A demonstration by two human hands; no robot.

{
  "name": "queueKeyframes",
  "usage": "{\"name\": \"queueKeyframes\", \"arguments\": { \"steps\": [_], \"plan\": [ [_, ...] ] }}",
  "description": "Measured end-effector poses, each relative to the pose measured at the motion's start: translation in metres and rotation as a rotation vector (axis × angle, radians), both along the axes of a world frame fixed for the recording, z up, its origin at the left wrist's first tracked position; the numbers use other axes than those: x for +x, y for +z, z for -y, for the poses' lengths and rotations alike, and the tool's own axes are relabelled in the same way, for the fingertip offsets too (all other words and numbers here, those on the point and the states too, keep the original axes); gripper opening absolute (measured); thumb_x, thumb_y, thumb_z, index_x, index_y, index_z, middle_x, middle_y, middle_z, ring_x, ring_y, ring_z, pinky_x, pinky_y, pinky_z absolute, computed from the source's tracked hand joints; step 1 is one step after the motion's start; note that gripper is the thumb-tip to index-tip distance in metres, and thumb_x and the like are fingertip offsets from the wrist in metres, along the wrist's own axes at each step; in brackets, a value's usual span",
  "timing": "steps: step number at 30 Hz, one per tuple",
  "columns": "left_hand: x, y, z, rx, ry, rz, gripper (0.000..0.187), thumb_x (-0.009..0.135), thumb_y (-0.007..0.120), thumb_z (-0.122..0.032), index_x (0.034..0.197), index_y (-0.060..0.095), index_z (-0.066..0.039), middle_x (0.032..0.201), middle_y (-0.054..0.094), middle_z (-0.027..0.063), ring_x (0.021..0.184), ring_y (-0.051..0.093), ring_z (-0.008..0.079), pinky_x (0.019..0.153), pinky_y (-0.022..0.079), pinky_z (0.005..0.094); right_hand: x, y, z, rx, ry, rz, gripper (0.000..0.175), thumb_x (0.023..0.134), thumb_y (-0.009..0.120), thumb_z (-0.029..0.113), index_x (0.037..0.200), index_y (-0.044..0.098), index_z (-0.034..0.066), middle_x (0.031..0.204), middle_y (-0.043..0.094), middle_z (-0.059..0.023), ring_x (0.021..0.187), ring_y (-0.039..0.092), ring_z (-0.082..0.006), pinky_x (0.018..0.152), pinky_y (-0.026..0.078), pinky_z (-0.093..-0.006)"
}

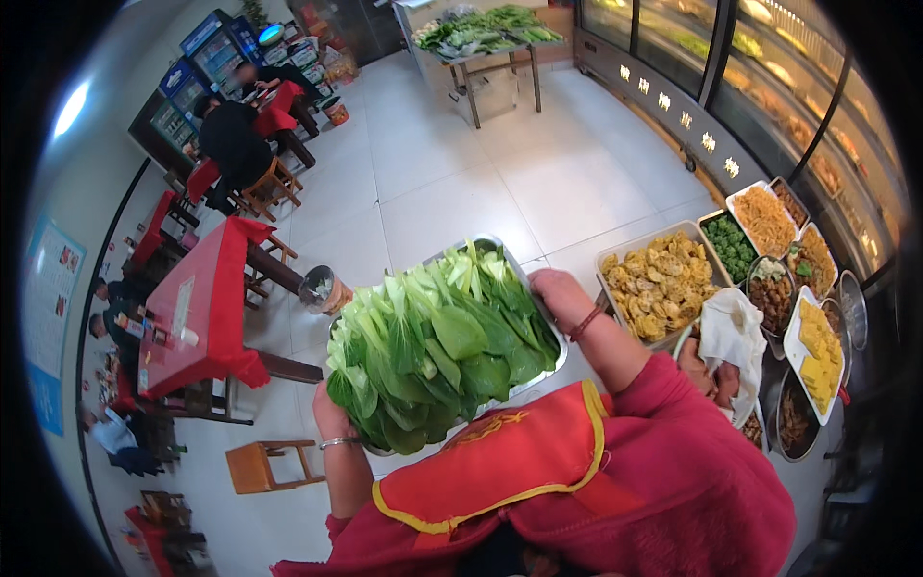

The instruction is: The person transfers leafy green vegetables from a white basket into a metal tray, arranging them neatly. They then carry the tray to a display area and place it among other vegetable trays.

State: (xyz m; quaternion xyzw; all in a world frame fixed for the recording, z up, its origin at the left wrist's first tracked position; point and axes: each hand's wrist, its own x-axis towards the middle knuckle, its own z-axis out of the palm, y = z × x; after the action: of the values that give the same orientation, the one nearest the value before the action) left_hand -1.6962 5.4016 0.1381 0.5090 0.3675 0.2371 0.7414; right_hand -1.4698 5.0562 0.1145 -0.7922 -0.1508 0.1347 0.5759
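A rectangular metal tray heaped with green bok choy is held up in front of my body, over the tiled floor. My left hand, with a silver bangle at the wrist, grips the tray's left end; its fingers are partly hidden by the leaves and the tray. On the opposite end, my right hand is closed on the rim, a red cord bracelet at its wrist. The leafy ends of the bok choy hang towards me, and the pale stems point away.
Trays of food, among them browned slices and yellow pieces, stand at the right beside a glass display cabinet. Red-covered tables, a wooden stool and a bin are at left; people sit farther off. Greens lie on a back table.
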Motion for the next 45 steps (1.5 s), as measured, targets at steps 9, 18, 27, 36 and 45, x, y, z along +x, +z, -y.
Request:
{"name": "queueKeyframes", "arguments": {
  "steps": [9, 18, 27, 36, 45],
  "plan": [
    [0.240, 0.010, -0.044, 0.117, -0.151, -0.034, 0.018, 0.092, 0.059, -0.014, 0.101, 0.064, 0.001, 0.091, 0.068, 0.0087, 0.079, 0.066, 0.0193, 0.069, 0.054, 0.0336, 0.193, 0.008, -0.023, 0.631, -0.104, -0.583, 0.044, 0.079, 0.047, -0.001, 0.121, 0.058, -0.0057, 0.105, 0.066, -0.0113, 0.088, 0.064, -0.0197, 0.082, 0.054, -0.0299],
    [0.558, -0.019, -0.117, 0.263, -0.539, -0.064, 0.017, 0.091, 0.057, -0.016, 0.091, 0.064, 0.000, 0.084, 0.066, 0.0065, 0.070, 0.062, 0.0162, 0.064, 0.051, 0.0310, 0.387, 0.007, -0.039, 0.632, -0.333, -0.502, 0.042, 0.081, 0.048, 0.000, 0.122, 0.051, 0.0034, 0.106, 0.062, -0.0120, 0.095, 0.065, -0.0221, 0.084, 0.055, -0.0327],
    [0.856, -0.019, -0.032, 0.122, -0.741, -0.002, 0.017, 0.091, 0.055, -0.013, 0.094, 0.066, 0.001, 0.084, 0.068, 0.0069, 0.069, 0.064, 0.0166, 0.064, 0.054, 0.0319, 0.576, 0.010, 0.034, 0.736, -0.576, -0.439, 0.049, 0.080, 0.051, -0.001, 0.129, 0.043, -0.0033, 0.108, 0.061, -0.0155, 0.093, 0.066, -0.0269, 0.084, 0.057, -0.0372],
    [1.064, 0.006, 0.093, 0.194, -0.724, -0.070, 0.014, 0.091, 0.058, -0.012, 0.095, 0.062, 0.001, 0.086, 0.067, 0.0087, 0.070, 0.063, 0.0172, 0.065, 0.053, 0.0309, 0.803, 0.016, 0.163, 0.910, -0.236, -0.883, 0.048, 0.069, 0.050, 0.000, 0.116, 0.058, -0.0083, 0.105, 0.067, -0.0193, 0.091, 0.068, -0.0281, 0.085, 0.058, -0.0397],
    [1.321, -0.011, 0.161, 0.039, -0.796, -0.027, 0.016, 0.091, 0.058, -0.013, 0.095, 0.062, 0.001, 0.086, 0.067, 0.0075, 0.070, 0.063, 0.0150, 0.064, 0.053, 0.0290, 1.026, -0.014, 0.243, 0.960, -0.207, -0.879, 0.046, 0.072, 0.051, 0.001, 0.116, 0.057, -0.0097, 0.108, 0.067, -0.0201, 0.093, 0.069, -0.0288, 0.088, 0.057, -0.0418]
  ]
}}
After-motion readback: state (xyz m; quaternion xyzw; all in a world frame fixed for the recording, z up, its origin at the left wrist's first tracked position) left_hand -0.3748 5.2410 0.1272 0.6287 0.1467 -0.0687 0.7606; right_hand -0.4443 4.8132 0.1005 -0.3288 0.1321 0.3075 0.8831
